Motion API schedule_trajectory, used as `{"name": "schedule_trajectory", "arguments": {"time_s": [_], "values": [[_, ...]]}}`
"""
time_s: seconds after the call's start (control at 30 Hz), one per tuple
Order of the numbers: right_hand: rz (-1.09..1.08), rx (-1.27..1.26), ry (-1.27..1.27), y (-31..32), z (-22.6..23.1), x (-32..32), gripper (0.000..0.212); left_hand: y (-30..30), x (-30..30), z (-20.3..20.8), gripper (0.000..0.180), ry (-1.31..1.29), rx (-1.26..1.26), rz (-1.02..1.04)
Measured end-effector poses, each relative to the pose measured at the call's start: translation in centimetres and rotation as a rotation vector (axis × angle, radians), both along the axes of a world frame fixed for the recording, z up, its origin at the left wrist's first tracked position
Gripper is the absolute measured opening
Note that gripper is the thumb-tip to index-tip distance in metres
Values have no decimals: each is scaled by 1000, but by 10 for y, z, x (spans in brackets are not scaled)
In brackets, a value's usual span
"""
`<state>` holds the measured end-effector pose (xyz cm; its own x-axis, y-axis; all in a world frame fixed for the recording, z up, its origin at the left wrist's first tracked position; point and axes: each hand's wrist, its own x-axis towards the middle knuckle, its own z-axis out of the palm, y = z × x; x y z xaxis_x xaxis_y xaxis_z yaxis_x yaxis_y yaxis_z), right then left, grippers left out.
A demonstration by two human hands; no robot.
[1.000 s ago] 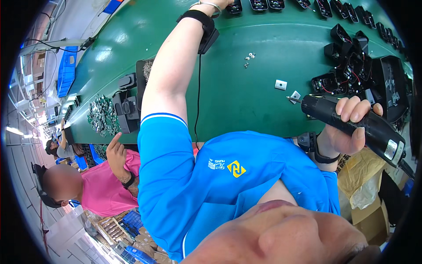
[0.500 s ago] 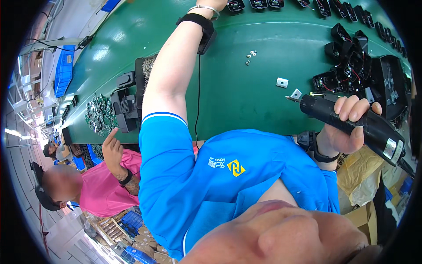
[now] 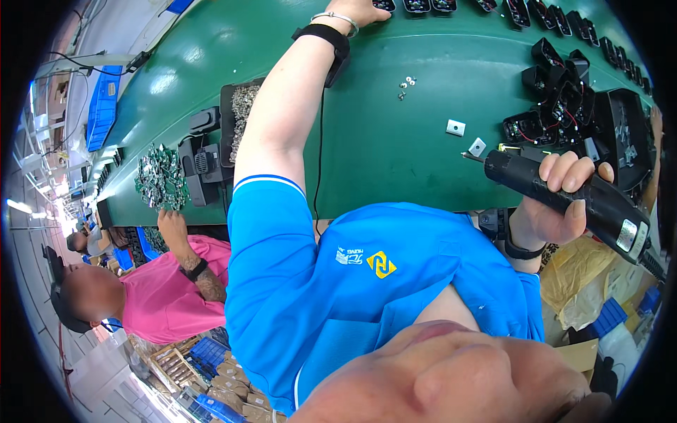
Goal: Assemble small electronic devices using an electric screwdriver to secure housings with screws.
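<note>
In my right hand [image 3: 564, 194] is a black electric screwdriver [image 3: 543, 182], fingers wrapped round its body and cord at the rear. Its bit points left, close to a small silver square plate [image 3: 477, 146] with a hole. A second such plate [image 3: 455, 127] lies just beyond. My left arm stretches to the far edge of the view, where my left hand [image 3: 358, 10] is closed at a small black housing [image 3: 385, 5], the first of a row. The upper edge of the view cuts off part of the hand and housing. Several small screws [image 3: 407, 85] lie loose mid-table.
More black housings with red wires [image 3: 560, 106] are heaped at right beside a black tray [image 3: 624, 137]. Left of my arm stand a bin of small metal parts [image 3: 243, 113], black boxes [image 3: 202, 169] and a pile of green circuit boards [image 3: 161, 176]. A co-worker in pink [image 3: 173, 292] sits at left.
My left hand has moved slightly right and nearer, up against the black housing. My right hand keeps the screwdriver nearly still. The co-worker's hand has lowered toward the circuit boards.
</note>
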<state>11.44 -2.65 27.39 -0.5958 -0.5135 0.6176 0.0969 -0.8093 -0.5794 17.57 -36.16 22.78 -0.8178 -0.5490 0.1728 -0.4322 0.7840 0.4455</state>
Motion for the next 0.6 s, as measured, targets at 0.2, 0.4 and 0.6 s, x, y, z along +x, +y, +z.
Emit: {"name": "schedule_trajectory", "arguments": {"time_s": [0.2,0.4,0.6], "values": [[-20,-6,10,5,7,7,45,35,15,23,31,55,5,-12],[40,0,38,7,3,10,47,105,78,14,30,200,-119,-170],[69,-30,80,20,8,4,45,169,107,9,40,227,34,-248]]}}
